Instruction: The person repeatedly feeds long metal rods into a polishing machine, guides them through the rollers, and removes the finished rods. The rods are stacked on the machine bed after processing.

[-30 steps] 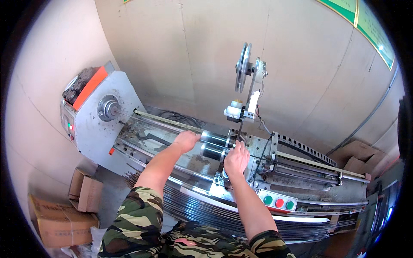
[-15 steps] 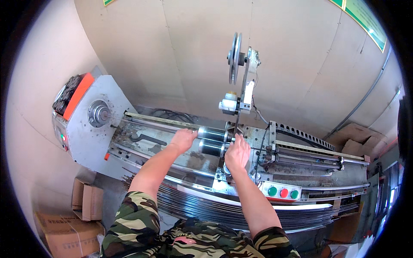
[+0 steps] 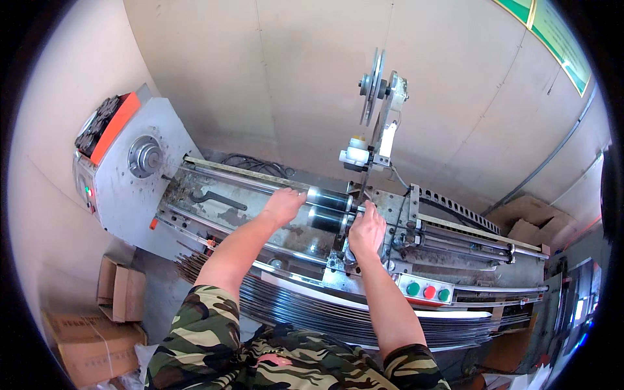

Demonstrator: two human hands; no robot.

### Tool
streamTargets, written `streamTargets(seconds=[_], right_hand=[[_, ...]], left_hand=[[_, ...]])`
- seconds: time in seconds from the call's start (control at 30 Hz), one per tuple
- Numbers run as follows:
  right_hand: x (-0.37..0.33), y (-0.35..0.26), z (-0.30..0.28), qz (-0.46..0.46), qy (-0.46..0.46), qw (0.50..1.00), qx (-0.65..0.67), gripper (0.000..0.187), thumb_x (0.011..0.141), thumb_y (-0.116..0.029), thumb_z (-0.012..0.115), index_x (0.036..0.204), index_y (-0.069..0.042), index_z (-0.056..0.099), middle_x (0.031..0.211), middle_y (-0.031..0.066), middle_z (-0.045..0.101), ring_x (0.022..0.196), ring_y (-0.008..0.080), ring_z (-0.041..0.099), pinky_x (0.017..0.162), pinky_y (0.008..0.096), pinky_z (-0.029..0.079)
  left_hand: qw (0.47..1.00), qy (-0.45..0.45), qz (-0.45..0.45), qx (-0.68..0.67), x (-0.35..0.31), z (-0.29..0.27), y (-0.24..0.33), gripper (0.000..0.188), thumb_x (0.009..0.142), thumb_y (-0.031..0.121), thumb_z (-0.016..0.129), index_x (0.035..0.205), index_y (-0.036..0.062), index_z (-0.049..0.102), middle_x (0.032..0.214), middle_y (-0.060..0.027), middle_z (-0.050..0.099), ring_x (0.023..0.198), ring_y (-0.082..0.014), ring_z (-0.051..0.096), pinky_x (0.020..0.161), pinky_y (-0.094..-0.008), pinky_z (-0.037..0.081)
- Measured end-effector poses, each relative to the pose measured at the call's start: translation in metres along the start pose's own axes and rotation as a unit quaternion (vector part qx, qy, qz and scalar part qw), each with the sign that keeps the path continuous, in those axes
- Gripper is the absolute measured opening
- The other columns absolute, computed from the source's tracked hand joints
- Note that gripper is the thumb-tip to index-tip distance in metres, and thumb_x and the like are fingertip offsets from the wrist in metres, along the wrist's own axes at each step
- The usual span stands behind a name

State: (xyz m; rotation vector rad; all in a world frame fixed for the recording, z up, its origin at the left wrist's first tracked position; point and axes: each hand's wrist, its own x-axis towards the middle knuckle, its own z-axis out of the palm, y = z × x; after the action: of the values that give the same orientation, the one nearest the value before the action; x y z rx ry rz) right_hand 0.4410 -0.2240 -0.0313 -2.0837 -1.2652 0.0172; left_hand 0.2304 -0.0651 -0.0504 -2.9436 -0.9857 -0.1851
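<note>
Leaning over the machine (image 3: 393,253), the person has two dark, shiny rollers, the far one (image 3: 330,198) and the near one (image 3: 327,220), between both hands, long axes running left to right. The left hand (image 3: 285,206) is just beside their left ends, the right hand (image 3: 368,231) equally near the right. Each grip looks narrow; I cannot tell what either holds.

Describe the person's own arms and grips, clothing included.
The left sleeve and right sleeve are camouflage in green, black, brown and tan, ending near the elbows. Both forearms are bare. The left grip and right grip wear no gloves.
</note>
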Motion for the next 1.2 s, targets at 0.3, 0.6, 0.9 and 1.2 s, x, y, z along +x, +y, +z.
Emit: streamTargets(seconds=[0.3, 0.6, 0.9, 1.2], right_hand=[[-0.001, 0.009, 0.0, -0.001, 0.0, 1.0, -0.02, 0.042, 0.09, -0.01, 0.059, 0.131, -0.001, 0.054, 0.128, 0.0211, 0.062, 0.119, 0.0377, 0.057, 0.106, 0.0474, 0.038], [-0.001, 0.018, 0.0, 0.002, -0.01, 1.0, -0.026, 0.041, 0.089, -0.01, 0.059, 0.129, 0.0, 0.055, 0.122, 0.0215, 0.064, 0.114, 0.0384, 0.059, 0.102, 0.0477, 0.041], [-0.001, 0.027, -0.007, 0.001, 0.008, 0.999, -0.047, 0.041, 0.089, -0.011, 0.06, 0.129, -0.002, 0.055, 0.115, 0.0207, 0.066, 0.108, 0.0391, 0.06, 0.098, 0.049, 0.042], [0.004, 0.04, -0.014, -0.006, 0.014, 0.998, -0.054, 0.041, 0.09, -0.012, 0.06, 0.13, -0.004, 0.054, 0.115, 0.0198, 0.066, 0.108, 0.0384, 0.06, 0.099, 0.0484, 0.041]], left_hand=[[1.0, 0.018, 0.011, -0.014, 0.002, 0.006, 0.006, 0.017, 0.086, 0.009, 0.055, 0.101, 0.0057, 0.062, 0.089, -0.0122, 0.067, 0.093, -0.0315, 0.066, 0.08, -0.0442, 0.053], [0.999, 0.024, 0.012, -0.021, 0.006, 0.01, 0.012, 0.011, 0.086, 0.01, 0.055, 0.094, 0.0066, 0.062, 0.089, -0.0128, 0.068, 0.093, -0.0311, 0.066, 0.08, -0.044, 0.053], [0.999, 0.023, 0.013, -0.022, 0.011, 0.005, 0.027, 0.01, 0.086, 0.01, 0.056, 0.092, 0.0075, 0.063, 0.09, -0.0117, 0.069, 0.093, -0.0298, 0.067, 0.08, -0.0427, 0.054], [1.0, 0.01, 0.014, -0.016, 0.02, 0.003, 0.04, 0.012, 0.086, 0.009, 0.055, 0.095, 0.0067, 0.062, 0.092, -0.0119, 0.068, 0.094, -0.029, 0.066, 0.081, -0.0419, 0.054]])
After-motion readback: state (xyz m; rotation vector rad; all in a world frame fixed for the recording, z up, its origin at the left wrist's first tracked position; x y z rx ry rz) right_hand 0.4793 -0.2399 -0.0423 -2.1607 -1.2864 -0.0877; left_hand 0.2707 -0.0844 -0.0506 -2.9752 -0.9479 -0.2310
